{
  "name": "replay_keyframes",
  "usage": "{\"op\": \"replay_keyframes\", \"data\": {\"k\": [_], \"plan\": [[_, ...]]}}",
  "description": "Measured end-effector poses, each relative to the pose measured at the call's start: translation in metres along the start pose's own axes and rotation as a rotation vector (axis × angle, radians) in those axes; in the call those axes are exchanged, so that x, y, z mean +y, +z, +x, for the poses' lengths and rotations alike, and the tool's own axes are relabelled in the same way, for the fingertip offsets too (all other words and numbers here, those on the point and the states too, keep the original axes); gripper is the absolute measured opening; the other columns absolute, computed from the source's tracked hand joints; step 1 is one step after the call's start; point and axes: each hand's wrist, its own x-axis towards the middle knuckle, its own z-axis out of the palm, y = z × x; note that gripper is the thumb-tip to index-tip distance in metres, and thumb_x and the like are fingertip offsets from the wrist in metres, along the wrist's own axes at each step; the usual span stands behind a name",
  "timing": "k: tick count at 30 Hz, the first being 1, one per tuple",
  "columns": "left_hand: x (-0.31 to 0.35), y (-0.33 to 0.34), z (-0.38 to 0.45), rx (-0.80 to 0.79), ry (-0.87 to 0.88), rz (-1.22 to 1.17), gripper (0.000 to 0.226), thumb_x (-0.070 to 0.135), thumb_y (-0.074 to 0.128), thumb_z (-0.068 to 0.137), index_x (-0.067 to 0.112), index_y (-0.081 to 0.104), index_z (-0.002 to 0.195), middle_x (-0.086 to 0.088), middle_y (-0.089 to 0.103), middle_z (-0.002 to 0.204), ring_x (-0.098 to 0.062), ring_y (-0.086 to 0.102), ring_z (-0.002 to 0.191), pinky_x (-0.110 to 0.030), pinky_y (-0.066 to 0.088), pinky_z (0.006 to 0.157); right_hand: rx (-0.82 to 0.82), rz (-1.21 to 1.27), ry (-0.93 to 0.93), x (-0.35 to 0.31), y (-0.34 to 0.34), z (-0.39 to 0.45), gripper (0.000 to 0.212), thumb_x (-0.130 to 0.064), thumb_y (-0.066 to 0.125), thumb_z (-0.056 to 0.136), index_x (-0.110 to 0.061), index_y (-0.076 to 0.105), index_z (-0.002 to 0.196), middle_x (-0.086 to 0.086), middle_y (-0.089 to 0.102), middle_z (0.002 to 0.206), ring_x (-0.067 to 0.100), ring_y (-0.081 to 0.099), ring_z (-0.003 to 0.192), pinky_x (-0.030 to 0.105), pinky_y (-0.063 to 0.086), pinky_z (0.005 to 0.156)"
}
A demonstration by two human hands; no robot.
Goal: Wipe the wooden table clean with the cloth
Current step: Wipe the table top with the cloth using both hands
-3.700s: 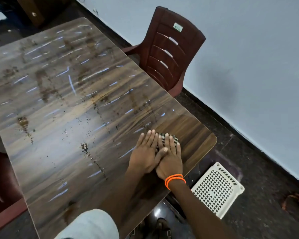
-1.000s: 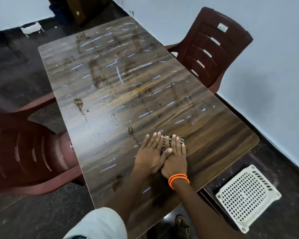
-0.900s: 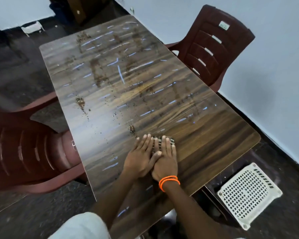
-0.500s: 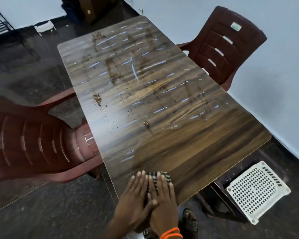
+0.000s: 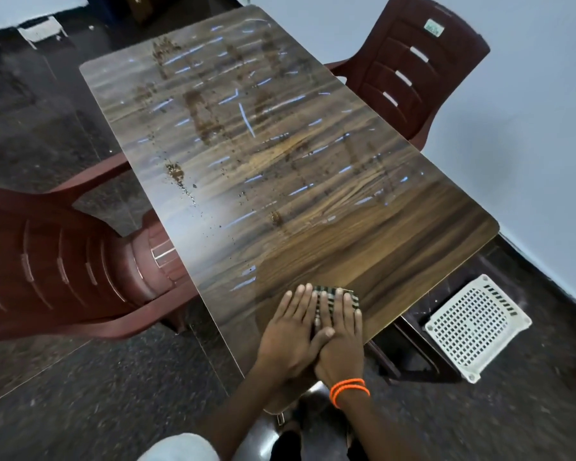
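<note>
A long wooden table [image 5: 396, 247] runs away from me, its far half marked with brown stains, crumbs and pale streaks. The near end looks plain dark wood. A folded dark checked cloth [image 5: 326, 296] lies near the table's near corner, mostly hidden under my fingers. My left hand [image 5: 291, 334] and my right hand [image 5: 341, 341] lie flat side by side, fingers straight, pressing on the cloth. An orange band circles my right wrist.
A dark red plastic chair [image 5: 57, 271] stands at the table's left side and another red chair [image 5: 413, 68] at its far right. A white perforated plastic stool [image 5: 476, 324] sits on the dark floor right of the near corner. A pale wall runs along the right.
Both hands slid the cloth from the table's middle toward its near end, then a little way forward again. The camera view shifted back and left.
</note>
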Motion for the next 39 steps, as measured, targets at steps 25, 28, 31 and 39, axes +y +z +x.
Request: {"op": "replay_keyframes", "data": {"k": [25, 28, 31, 39], "plan": [[0.05, 0.038, -0.063, 0.072, -0.14, -0.013, 0.08, 0.064, 0.013, 0.105, 0.006, 0.025, 0.159, -0.012, 0.017, 0.168, -0.02, 0.004, 0.157, -0.044, 0.006, 0.127, -0.006, 0.02, -0.103, 0.028, -0.003, -0.055, 0.061, -0.032, 0.031, 0.103, -0.01, 0.023, 0.16, 0.011, 0.016, 0.169, 0.025, 0.007, 0.157, 0.05, 0.018, 0.123], [0.032, 0.045, -0.106, 0.1, -0.173, -0.02, 0.081, 0.063, 0.017, 0.105, 0.003, 0.028, 0.158, -0.014, 0.019, 0.167, -0.023, 0.009, 0.157, -0.047, 0.014, 0.125, -0.043, 0.052, -0.185, 0.002, 0.008, -0.082, 0.062, -0.032, 0.035, 0.103, -0.011, 0.024, 0.16, 0.011, 0.016, 0.169, 0.025, 0.006, 0.157, 0.05, 0.017, 0.123], [0.026, 0.051, -0.143, 0.074, -0.183, 0.012, 0.082, 0.064, 0.019, 0.105, 0.0, 0.028, 0.157, -0.017, 0.019, 0.167, -0.025, 0.011, 0.157, -0.048, 0.017, 0.124, -0.102, 0.036, -0.275, -0.008, 0.015, -0.11, 0.063, -0.032, 0.04, 0.103, -0.013, 0.022, 0.161, 0.009, 0.013, 0.17, 0.024, 0.003, 0.157, 0.047, 0.015, 0.123], [0.031, 0.036, -0.09, 0.023, -0.222, -0.039, 0.087, 0.067, 0.006, 0.102, 0.003, 0.019, 0.16, -0.016, 0.011, 0.168, -0.024, -0.002, 0.157, -0.045, 0.007, 0.127, -0.035, 0.014, -0.239, 0.008, 0.014, -0.066, 0.063, -0.033, 0.045, 0.103, -0.016, 0.025, 0.16, 0.006, 0.019, 0.169, 0.021, 0.008, 0.157, 0.044, 0.016, 0.124]]}}
